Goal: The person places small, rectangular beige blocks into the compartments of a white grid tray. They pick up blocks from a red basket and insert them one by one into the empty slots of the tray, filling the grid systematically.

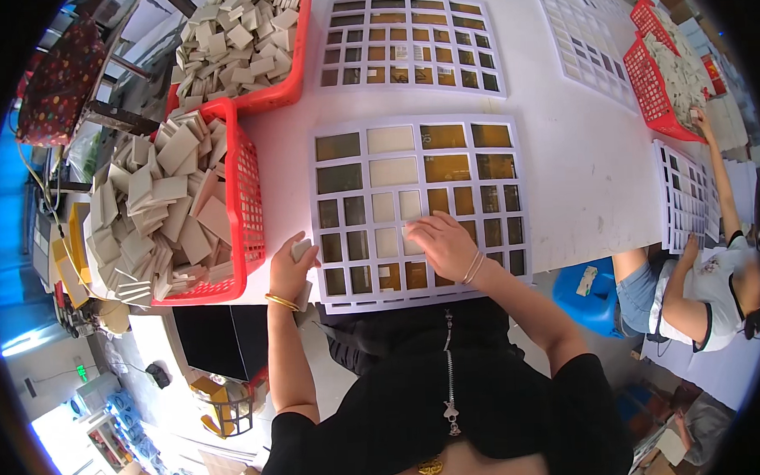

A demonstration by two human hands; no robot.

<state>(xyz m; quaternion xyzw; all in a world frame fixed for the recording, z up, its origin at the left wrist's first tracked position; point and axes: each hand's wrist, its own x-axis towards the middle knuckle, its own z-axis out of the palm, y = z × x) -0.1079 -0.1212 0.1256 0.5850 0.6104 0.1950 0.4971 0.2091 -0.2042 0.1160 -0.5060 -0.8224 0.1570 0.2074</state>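
Observation:
A white grid frame (pixel 417 123) lies before me on the table, divided into larger and smaller cells. Pale tiles (pixel 392 172) fill several cells of its second column and beside it; other cells show dark or brown backing. My left hand (pixel 291 271), at the frame's left edge, is closed around a few small pale tiles (pixel 300 249). Over the frame's middle, my right hand (pixel 446 247) has its bent fingertips on a small pale tile (pixel 411 244) at a cell; the fingers partly cover the tile and nearby cells.
Two red baskets (pixel 250 204) heaped with pale tiles stand at the left. A second grid frame (pixel 411 87) lies farther back on the white table (pixel 575 176). At right, a person (pixel 687 289) reaches toward another red basket (pixel 652 81), beside more frames and a blue stool (pixel 585 296).

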